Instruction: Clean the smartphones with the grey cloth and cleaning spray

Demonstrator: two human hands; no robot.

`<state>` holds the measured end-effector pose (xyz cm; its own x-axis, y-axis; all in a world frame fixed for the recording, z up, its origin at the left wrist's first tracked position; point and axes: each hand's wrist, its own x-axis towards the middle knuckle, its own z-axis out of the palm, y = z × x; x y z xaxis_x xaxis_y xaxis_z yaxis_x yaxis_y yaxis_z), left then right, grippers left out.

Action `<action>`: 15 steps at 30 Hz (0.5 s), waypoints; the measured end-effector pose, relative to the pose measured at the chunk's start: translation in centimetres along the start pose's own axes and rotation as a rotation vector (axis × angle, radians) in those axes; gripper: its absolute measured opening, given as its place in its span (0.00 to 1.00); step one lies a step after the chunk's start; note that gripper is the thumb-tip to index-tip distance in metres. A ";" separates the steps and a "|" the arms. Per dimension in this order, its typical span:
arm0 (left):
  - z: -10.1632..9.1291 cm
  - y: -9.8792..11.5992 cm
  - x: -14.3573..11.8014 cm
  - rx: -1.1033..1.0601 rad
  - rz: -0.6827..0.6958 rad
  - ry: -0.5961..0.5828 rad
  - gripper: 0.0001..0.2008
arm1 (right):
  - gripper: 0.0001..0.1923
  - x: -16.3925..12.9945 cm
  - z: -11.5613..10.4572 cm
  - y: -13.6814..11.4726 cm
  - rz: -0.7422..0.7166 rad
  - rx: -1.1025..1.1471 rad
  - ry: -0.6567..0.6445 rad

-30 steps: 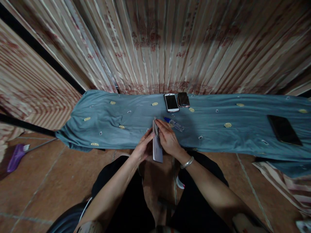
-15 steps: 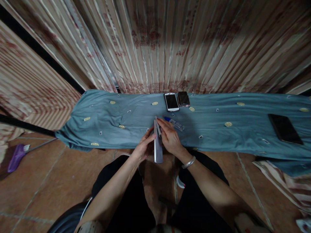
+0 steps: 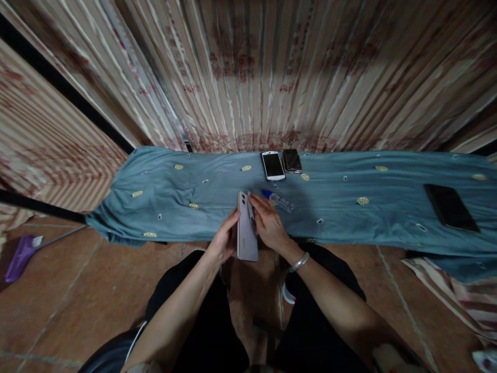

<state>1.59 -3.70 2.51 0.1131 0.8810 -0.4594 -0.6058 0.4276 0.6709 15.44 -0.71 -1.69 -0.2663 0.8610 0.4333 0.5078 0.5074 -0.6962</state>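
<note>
A silver phone [image 3: 247,228] is held between two bare hands above the near edge of a bench [image 3: 163,207] draped in blue-grey cloth. Both forearms are stretched forward from the lap and angled inward, so that the hands meet over the middle of the bench's near edge. The left hand [image 3: 223,239] is curled against the phone's left side, its fingers pressed to the long edge. The right hand [image 3: 268,224] is laid along the right side, wrist ringed by a silver bangle [image 3: 298,261], with its fingertips closed on a thin, dark tool [image 3: 251,211] set against the phone's upper right edge; what kind of tool it is cannot be told.

The phone's long axis is run almost straight away from the person, its back turned up toward the camera. The camera end is pointed at the far edge of the bench, and the lower end is hung past the near edge, over the knees. The phone is thus bracketed, left hand on one flank, right hand on the other.

A blue-capped pen [image 3: 277,199] is seen lying on the cloth just beyond the right hand. Farther back, by the far edge, a white phone [image 3: 273,165] and a dark phone [image 3: 291,160] are set side by side. A black phone [image 3: 449,207] is placed well apart, toward the bench's right end.
</note>
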 end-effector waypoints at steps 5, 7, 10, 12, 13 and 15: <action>0.7 0.5 -0.6 0.013 -0.070 0.083 0.18 | 0.27 0.1 0.3 0.0 -0.017 -0.024 0.027; 1.0 0.7 -1.0 0.028 -0.111 0.096 0.19 | 0.27 0.2 0.2 0.0 -0.043 -0.032 0.034; 1.3 0.9 -1.3 0.025 -0.130 0.126 0.19 | 0.27 0.1 0.1 -0.3 -0.080 -0.054 0.034; 1.4 1.1 -1.3 0.001 -0.119 0.162 0.19 | 0.26 -0.1 0.1 -0.6 -0.093 -0.066 0.025; 1.4 1.1 -1.2 -0.015 -0.113 0.183 0.18 | 0.26 -0.3 0.2 -0.8 -0.098 -0.069 0.018; 1.3 1.3 -1.0 -0.040 -0.116 0.215 0.17 | 0.26 -0.5 0.3 -1.1 -0.109 -0.070 0.002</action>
<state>1.70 -3.81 4.55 0.0160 0.7612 -0.6483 -0.6296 0.5114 0.5849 14.82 -1.69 -1.31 -0.3212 0.8010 0.5052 0.5317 0.5940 -0.6038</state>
